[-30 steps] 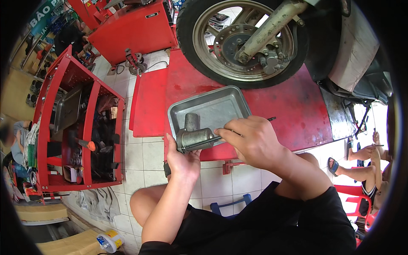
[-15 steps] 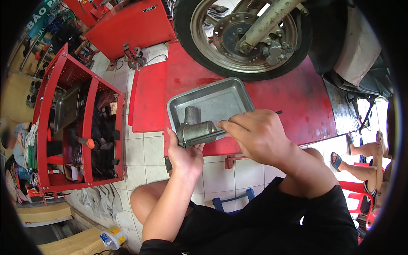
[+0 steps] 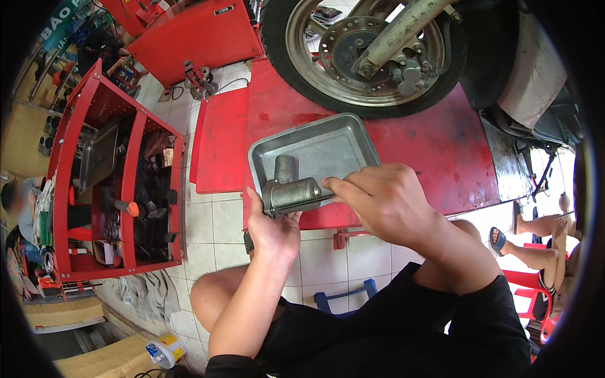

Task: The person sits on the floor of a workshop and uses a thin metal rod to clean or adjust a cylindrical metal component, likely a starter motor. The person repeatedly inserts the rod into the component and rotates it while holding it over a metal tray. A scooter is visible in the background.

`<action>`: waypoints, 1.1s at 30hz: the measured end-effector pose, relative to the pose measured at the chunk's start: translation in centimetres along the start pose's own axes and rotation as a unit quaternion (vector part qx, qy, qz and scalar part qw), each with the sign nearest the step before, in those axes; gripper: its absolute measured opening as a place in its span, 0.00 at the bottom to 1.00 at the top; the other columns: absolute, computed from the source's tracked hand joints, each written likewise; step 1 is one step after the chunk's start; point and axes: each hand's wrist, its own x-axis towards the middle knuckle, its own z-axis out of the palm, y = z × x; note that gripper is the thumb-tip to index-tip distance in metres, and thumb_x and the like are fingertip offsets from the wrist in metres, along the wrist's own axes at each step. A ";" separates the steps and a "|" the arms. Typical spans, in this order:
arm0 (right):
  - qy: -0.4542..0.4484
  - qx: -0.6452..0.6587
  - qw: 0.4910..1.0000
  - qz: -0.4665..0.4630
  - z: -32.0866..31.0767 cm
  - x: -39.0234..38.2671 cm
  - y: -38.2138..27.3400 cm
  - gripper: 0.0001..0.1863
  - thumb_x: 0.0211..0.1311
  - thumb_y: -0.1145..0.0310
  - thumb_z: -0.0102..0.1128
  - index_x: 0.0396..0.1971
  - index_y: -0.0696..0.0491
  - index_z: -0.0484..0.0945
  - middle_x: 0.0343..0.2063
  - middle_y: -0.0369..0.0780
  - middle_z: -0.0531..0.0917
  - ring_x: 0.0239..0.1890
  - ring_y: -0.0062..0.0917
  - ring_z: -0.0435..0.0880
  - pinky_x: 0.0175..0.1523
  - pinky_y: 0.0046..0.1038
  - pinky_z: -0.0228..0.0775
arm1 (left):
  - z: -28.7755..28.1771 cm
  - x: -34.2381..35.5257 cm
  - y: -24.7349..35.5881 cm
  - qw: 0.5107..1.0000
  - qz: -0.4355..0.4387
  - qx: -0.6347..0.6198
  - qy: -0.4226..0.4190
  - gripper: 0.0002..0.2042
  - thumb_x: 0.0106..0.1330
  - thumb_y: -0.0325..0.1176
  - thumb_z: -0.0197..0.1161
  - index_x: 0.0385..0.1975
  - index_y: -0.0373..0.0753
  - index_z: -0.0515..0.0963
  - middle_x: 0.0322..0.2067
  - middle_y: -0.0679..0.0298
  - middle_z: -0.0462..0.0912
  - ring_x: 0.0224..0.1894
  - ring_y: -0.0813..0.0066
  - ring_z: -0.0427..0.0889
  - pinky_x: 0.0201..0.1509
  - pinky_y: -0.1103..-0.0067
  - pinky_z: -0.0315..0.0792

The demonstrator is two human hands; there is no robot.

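Observation:
My left hand (image 3: pixel 275 234) cups a grey metal cylinder (image 3: pixel 293 196) from below, thumb along its left end. The cylinder lies on its side, its round end face turned toward my right hand. A second, shorter grey metal cylinder (image 3: pixel 286 168) stands just behind it; whether the two are joined I cannot tell. My right hand (image 3: pixel 387 198) is closed, its fingers pinching a thin dark rod (image 3: pixel 326 200) beside that end face. Most of the rod is hidden by the hand. Beneath both hands is a shallow metal tray (image 3: pixel 362 135).
The tray sits on a red platform (image 3: pixel 435 148) under a motorcycle's front wheel (image 3: pixel 277 63). A red tool cart (image 3: pixel 128 201) stands at left, a blue stool (image 3: pixel 345 296) near my legs. At right, a person's sandalled foot (image 3: pixel 498 240) shows beside a red chair (image 3: pixel 532 283).
The rod end that stuck out beyond the right side of my right hand no longer shows. My right hand has turned slightly; my left hand and the cylinder stay nearly in place.

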 end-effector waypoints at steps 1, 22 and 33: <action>0.005 0.020 1.000 0.003 0.2 0.0 -0.1 0.16 0.48 0.73 0.62 0.40 0.57 0.82 0.25 0.36 0.76 0.24 0.26 0.80 0.26 0.29 0.70 | 0.0 -0.1 0.0 1.000 -0.003 0.000 0.001 0.29 0.78 0.57 0.41 0.59 0.34 0.68 0.55 0.53 0.74 0.61 0.59 0.72 0.70 0.61 0.65; 0.022 0.014 1.000 0.008 0.8 0.3 0.4 0.15 0.46 0.73 0.62 0.38 0.55 0.82 0.24 0.35 0.76 0.25 0.26 0.80 0.27 0.30 0.70 | 0.3 -0.2 -0.2 1.000 -0.004 -0.002 0.005 0.29 0.77 0.57 0.43 0.59 0.33 0.67 0.57 0.52 0.72 0.63 0.57 0.71 0.72 0.59 0.63; 0.033 0.026 0.999 0.017 1.1 0.5 0.5 0.12 0.50 0.71 0.68 0.36 0.54 0.83 0.23 0.35 0.78 0.22 0.29 0.77 0.25 0.32 0.67 | 0.0 0.0 -0.3 1.000 -0.020 -0.005 0.000 0.28 0.78 0.56 0.41 0.58 0.34 0.68 0.56 0.52 0.72 0.63 0.58 0.71 0.72 0.59 0.64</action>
